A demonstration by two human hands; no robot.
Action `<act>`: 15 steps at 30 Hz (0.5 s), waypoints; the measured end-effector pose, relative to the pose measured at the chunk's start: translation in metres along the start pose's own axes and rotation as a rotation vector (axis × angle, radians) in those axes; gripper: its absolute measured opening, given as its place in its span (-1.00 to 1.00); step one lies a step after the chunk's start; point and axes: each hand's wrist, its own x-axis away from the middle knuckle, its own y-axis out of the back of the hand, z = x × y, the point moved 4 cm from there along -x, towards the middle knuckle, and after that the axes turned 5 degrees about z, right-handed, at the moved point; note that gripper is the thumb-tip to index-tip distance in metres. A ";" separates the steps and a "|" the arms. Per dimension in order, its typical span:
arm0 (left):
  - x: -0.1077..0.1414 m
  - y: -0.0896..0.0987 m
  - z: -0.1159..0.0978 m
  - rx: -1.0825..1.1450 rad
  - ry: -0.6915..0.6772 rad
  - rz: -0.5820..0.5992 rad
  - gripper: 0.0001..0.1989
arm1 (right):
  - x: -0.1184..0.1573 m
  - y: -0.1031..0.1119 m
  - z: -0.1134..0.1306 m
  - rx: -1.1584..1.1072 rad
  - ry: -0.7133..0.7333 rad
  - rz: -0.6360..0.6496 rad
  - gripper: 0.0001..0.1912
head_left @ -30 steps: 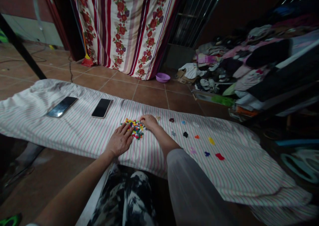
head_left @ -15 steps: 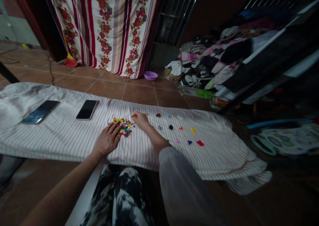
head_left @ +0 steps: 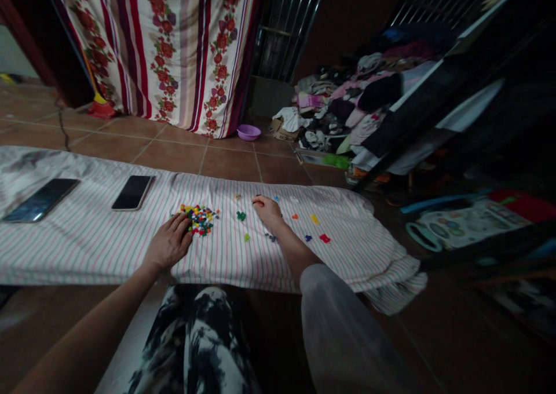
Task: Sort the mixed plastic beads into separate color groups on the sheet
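A pile of small multicoloured pieces, perhaps beads, lies on the striped cloth. My left hand rests flat at the pile's left edge, fingers stretched out and touching the nearest pieces. Right of the pile, my right hand is pinched low over the cloth; anything between its fingertips is too small to make out. Around it lie little single-colour groups: green, lime, tan, orange, yellow, dark blue and red. My right hand and forearm hide part of this area.
Two phones, a larger one and a smaller one, lie on the cloth to the left. Beyond its far edge, a purple basin stands on the tiled floor, near a floral curtain and a heap of clothes.
My right hand has moved from the pile's right edge rightwards, to among the single-colour groups. My left hand stays at the pile. The whole view has shifted a little to the right.
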 end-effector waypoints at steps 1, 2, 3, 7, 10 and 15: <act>0.000 0.000 0.000 0.005 0.001 -0.002 -0.64 | 0.001 0.007 -0.010 -0.009 -0.020 -0.019 -0.73; 0.000 0.000 0.000 0.009 0.001 -0.003 -0.64 | 0.003 0.013 -0.020 -0.021 -0.043 -0.036 -0.73; 0.000 0.000 0.000 0.010 0.000 -0.003 -0.63 | 0.004 0.019 -0.030 -0.037 -0.065 -0.052 -0.72; 0.000 0.002 0.000 0.000 -0.024 -0.013 -0.62 | 0.009 0.038 -0.070 -0.115 -0.181 -0.097 -0.70; -0.001 0.004 -0.002 -0.003 -0.059 -0.014 -0.64 | 0.012 0.044 -0.091 -0.148 -0.249 -0.129 -0.69; -0.001 0.005 -0.003 -0.006 -0.056 -0.012 -0.67 | 0.017 0.044 -0.107 -0.285 -0.268 -0.156 -0.65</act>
